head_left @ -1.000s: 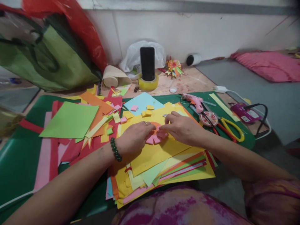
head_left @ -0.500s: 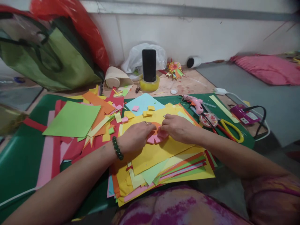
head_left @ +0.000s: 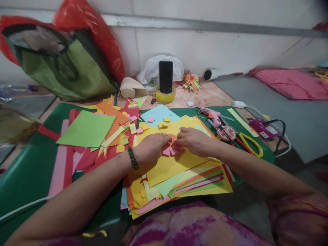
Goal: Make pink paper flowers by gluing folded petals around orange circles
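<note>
A paper flower, with pink paper petals [head_left: 169, 151] around an orange paper centre [head_left: 173, 137], lies on a yellow paper sheet [head_left: 166, 171]. My left hand [head_left: 151, 147], wearing a dark green bead bracelet [head_left: 133, 158], has its fingers closed at the flower's left edge. At the right edge, the bent fingers of my right hand [head_left: 193, 140] are pressed together on the pink petals. Both hands cover part of the flower, and the fingertips are partly hidden. Small folded yellow pieces [head_left: 163, 125] and a pink folded piece [head_left: 150, 120] lie just beyond.
Left of my hands lie a green square sheet [head_left: 87, 128] and coloured scraps. A pink glue gun [head_left: 210, 114] and yellow-handled scissors [head_left: 252, 145] are on the right. Behind, a phone [head_left: 165, 77] stands in a tape roll [head_left: 165, 97] near a green bag [head_left: 64, 68].
The camera view has tilted and shifted slightly, so the background sits lower and a little differently. Both hands stay at the paper flower with hardly any movement.
</note>
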The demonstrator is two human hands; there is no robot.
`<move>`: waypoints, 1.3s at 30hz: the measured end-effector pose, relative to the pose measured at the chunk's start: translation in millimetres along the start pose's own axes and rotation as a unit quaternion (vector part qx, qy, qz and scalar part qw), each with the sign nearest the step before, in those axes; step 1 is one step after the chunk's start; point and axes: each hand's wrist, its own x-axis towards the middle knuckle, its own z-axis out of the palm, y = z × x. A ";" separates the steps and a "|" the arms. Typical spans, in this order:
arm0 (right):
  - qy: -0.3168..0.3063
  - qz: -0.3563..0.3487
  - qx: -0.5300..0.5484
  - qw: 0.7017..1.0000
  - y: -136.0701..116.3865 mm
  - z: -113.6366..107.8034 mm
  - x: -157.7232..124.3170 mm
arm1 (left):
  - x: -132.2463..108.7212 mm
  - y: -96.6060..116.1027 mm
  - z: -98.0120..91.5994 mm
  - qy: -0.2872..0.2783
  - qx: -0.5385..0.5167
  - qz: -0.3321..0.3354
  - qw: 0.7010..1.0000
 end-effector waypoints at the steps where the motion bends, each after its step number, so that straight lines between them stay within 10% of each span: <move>1: -0.003 0.005 0.011 1.000 0.6 -0.3 0.2 | -0.1 -0.1 0.0 0.000 0.001 -0.003 1.000; 8: 0.131 0.181 0.078 0.972 3.8 -21.2 -9.1 | -2.0 -2.0 1.4 0.005 -0.012 -0.008 1.000; 13: 0.089 0.290 0.091 0.949 2.5 -18.2 -10.6 | -0.5 -7.0 0.8 0.010 -0.044 -0.012 0.999; 39: 0.094 0.249 0.130 0.955 -39.7 -4.0 -48.0 | -0.1 -16.2 3.9 0.038 -0.005 0.016 0.999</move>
